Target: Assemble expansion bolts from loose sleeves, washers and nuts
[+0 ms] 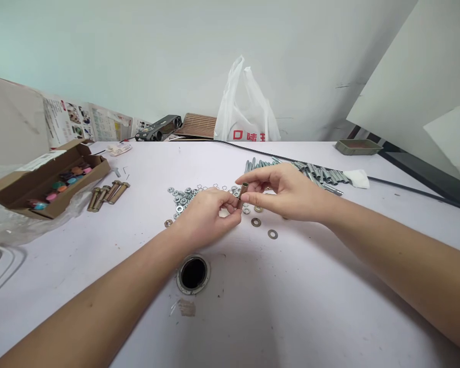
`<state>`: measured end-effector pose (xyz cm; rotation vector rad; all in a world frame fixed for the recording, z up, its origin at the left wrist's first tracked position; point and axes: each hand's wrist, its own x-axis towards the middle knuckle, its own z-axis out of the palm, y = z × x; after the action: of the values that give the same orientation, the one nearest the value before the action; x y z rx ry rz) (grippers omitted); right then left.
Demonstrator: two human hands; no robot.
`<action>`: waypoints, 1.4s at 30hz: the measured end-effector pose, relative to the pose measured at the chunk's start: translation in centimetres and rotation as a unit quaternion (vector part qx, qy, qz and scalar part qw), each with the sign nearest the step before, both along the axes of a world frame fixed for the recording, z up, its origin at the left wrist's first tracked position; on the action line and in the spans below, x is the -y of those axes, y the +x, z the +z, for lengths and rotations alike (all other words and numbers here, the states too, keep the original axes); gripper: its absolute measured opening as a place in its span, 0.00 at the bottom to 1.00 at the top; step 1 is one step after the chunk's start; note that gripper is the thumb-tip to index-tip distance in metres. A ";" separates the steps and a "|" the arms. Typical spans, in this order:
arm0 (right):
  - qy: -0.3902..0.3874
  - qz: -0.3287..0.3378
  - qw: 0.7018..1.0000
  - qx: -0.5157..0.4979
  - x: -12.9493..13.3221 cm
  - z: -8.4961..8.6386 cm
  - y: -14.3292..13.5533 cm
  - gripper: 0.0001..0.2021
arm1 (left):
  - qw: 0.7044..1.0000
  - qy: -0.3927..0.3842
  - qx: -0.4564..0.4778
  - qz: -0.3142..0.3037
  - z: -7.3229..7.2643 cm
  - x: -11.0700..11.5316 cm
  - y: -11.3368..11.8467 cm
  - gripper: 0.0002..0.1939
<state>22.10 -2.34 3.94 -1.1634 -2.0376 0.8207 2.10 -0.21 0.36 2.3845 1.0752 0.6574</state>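
My left hand (212, 212) pinches the lower part of a short metal sleeve (245, 188), a hollow tube with its open end up, tilted slightly. My right hand (285, 193) closes on the same sleeve from the right, its thumb on the side and its index finger bent over beside the top. The hands partly hide the sleeve's lower end. Just behind and left of my left hand lies a pile of nuts (180, 200). Flat washers (256, 222) lie under and in front of my right hand. Several silvery sleeves (322, 174) are heaped behind that hand.
Brass-coloured bolts (108, 195) lie at left, near a cardboard box (48, 179) of coloured caps. A round hole (193, 274) opens in the white table. A black cable (268, 152) crosses the back, near a white plastic bag (247, 110) and a green tray (358, 147).
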 end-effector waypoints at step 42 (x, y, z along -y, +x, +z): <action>-0.155 -0.086 0.984 -0.032 0.5 0.8 -1.3 0.18 | 0.998 -0.058 -0.003 0.024 -0.3 0.1 0.1 0.03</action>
<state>20.77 -2.87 4.75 -1.4403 -1.7703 1.1005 2.16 -0.34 0.03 2.2698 1.1443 0.5884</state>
